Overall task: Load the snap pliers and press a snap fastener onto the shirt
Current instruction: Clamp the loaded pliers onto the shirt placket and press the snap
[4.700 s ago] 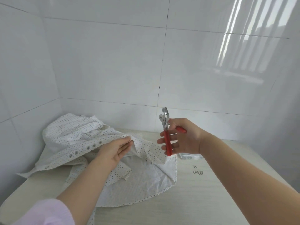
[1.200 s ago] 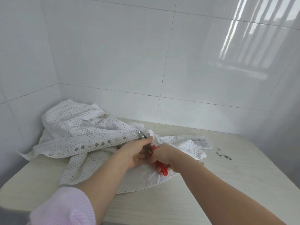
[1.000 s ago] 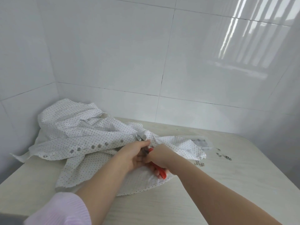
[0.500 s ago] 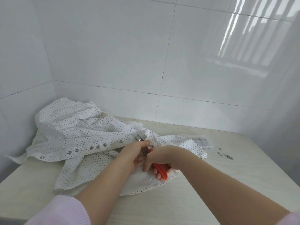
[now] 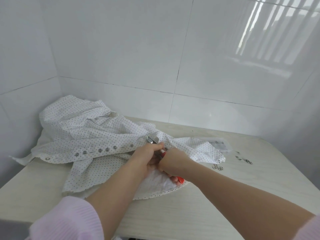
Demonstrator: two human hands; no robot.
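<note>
- One pair of snap pliers (image 5: 152, 142), metal head and red handles: I am seeing the head biting over the shirt's front edge, just past the last fitted snap; the handles are running back under both hands, one red tip showing below the right wrist.
- One shirt (image 5: 90, 134), white with dark dots: it is lying crumpled on the table (image 5: 225, 193), bunched toward the left corner, its placket stretching toward the pliers.
- One row of fitted snaps (image 5: 99, 150): it is running along that placket, ending near the pliers' head.
- Right hand (image 5: 174, 161): it is wrapping closed around the red handles.
- Left hand (image 5: 149, 157): it is curling shut over the neck of the pliers, thumb up by the head, seemingly steadying cloth and tool together; I cannot tell how much fabric it is pinching.
- Step in hand, as I judge it: pressing is under way or about to start. Whether a snap is sitting in the head I cannot tell.
- Next move, as I judge it: a firm squeeze with the head square to the cloth, then opening the pliers to check the set.
- Several loose snap parts (image 5: 242, 159) and a clear box (image 5: 219, 143): these are lying right of the shirt, near the table's right edge.
- Room: tiled walls are closing the back and left; bare tabletop is lying open in front and to the right.
</note>
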